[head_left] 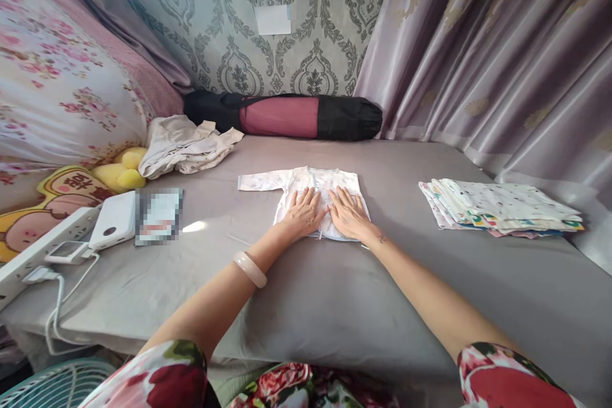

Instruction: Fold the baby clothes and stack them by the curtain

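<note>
A small white baby shirt [287, 180] with pale blue edging lies spread on the grey bed sheet in front of me. One sleeve stretches out to the left; on the right side no sleeve shows, and I cannot tell how it is tucked. My left hand [303, 211] rests flat on the shirt's front, fingers pointing away from me. Beside it, my right hand [350, 213] also lies flat on the cloth with its fingers stretched out. The two thumbs almost meet over the middle of the shirt. Neither hand grips anything.
To the right sits a stack of folded baby clothes [507, 204]. Crumpled light clothes [189, 146] lie at the back left. A black and pink rolled bag [282, 116] spans the wall side. A power strip [52, 248], white power bank [113, 220] and cables occupy the left edge.
</note>
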A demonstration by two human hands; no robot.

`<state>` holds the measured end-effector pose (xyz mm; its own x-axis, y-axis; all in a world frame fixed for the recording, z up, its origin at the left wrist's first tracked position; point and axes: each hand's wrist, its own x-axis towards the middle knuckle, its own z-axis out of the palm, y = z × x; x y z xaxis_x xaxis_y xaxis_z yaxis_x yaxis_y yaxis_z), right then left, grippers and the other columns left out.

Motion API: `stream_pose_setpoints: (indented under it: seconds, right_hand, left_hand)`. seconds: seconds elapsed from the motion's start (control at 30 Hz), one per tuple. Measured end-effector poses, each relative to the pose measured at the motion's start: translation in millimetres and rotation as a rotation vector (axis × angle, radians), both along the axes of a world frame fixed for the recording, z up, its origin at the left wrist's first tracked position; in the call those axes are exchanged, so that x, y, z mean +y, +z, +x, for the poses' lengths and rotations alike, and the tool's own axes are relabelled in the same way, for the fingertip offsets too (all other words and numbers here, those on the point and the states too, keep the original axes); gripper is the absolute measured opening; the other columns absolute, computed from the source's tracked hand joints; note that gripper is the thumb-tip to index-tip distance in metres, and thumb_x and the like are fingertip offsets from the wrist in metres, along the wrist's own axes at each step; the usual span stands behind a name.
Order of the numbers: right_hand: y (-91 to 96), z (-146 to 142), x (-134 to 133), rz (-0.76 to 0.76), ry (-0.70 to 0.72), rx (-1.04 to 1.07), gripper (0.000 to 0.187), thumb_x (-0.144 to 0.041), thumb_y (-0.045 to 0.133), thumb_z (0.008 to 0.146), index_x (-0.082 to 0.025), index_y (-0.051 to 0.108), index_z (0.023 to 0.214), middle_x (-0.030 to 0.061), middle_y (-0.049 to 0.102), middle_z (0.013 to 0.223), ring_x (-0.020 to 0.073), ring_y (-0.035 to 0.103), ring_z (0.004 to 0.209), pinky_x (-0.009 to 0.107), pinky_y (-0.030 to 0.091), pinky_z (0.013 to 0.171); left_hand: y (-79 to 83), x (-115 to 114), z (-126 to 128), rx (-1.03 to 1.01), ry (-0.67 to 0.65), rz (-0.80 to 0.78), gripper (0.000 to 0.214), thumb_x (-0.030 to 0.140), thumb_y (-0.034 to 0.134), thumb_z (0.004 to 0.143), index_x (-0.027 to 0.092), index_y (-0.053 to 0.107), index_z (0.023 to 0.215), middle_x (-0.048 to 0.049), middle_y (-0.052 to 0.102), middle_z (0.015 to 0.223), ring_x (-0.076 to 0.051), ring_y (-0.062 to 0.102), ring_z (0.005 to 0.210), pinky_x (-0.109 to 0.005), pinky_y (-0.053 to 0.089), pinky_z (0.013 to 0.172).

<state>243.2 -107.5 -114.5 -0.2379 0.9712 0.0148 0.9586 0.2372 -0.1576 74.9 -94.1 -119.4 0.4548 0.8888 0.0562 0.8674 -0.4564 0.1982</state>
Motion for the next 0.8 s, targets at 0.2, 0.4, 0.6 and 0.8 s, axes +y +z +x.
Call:
stream_pose_setpoints:
  seconds: [0.2,0.4,0.6,0.8]
  right_hand:
    - [-10.5,-0.5,-3.1,0.023,-0.013,-0.016,0.057,-0.035,0.020,0.099,-0.018,0.027,0.153,0.0096,0.019,0.160,0.0240,0.014,0.148,0.051,0.010,0.118]
    - [-9.2,-0.2,-3.7,0.028,-0.012,0.002,0.056,-0.035,0.021,0.099,-0.017,0.030,0.152,0.0091,0.021,0.160,0.0237,0.015,0.147,0.049,0.010,0.118]
    - [-6.1,12.9,-3.7,0.079,-0.040,-0.025,0.057,-0.036,0.019,0.100,-0.013,0.032,0.150,0.0123,0.022,0.159,0.0255,0.017,0.147,0.052,0.011,0.118]
    - [0.6,33.9,4.8,0.106,-0.091,-0.071,0.061,-0.040,0.018,0.099,-0.010,0.029,0.151,0.0138,0.021,0.159,0.0274,0.017,0.147,0.055,0.012,0.117]
  left_hand:
    - [-9.8,-4.5,1.6,-0.017,-0.022,0.044,0.059,0.048,0.028,0.098,0.013,0.036,0.146,-0.0164,0.029,0.156,-0.032,0.020,0.146,-0.054,0.017,0.117]
    - [-5.7,-5.2,0.9,-0.001,-0.023,0.022,0.061,0.048,0.027,0.098,0.011,0.034,0.146,-0.0170,0.028,0.156,-0.032,0.019,0.146,-0.053,0.018,0.117]
    - [-1.0,-5.2,-14.7,0.019,0.005,0.066,0.058,0.047,0.029,0.098,0.014,0.035,0.146,-0.0160,0.030,0.156,-0.029,0.021,0.146,-0.052,0.016,0.118]
    - [-2.0,-0.2,-29.8,0.029,0.035,0.070,0.057,0.046,0.031,0.098,0.014,0.036,0.145,-0.0155,0.032,0.155,-0.028,0.022,0.146,-0.048,0.017,0.119]
